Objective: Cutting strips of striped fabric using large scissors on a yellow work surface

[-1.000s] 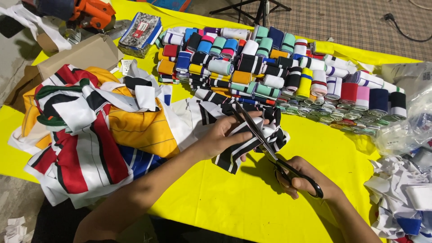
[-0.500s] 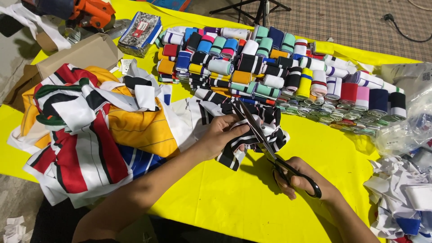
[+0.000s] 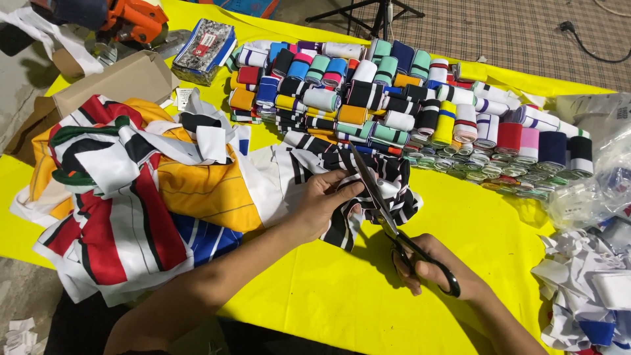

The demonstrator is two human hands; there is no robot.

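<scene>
My left hand (image 3: 323, 200) grips a black-and-white striped fabric piece (image 3: 388, 190) on the yellow table cover (image 3: 328, 289). My right hand (image 3: 430, 266) holds black-handled scissors (image 3: 394, 223), fingers through the loops. The long blades point up and away, lying across the striped fabric just right of my left fingers. The blade tips reach the fabric's far edge. Whether the blades are cutting into the cloth is hard to tell.
A pile of striped red, white, orange and blue fabric (image 3: 131, 197) lies at left. Several rolled ribbed bands (image 3: 394, 92) are stacked behind. A cardboard box (image 3: 112, 82), an orange tool (image 3: 131, 20), plastic bags (image 3: 591, 184) and fabric scraps (image 3: 591, 296) surround the work spot.
The scissors and my right hand have shifted slightly; my left hand keeps hold of the striped fabric in nearly the same place.
</scene>
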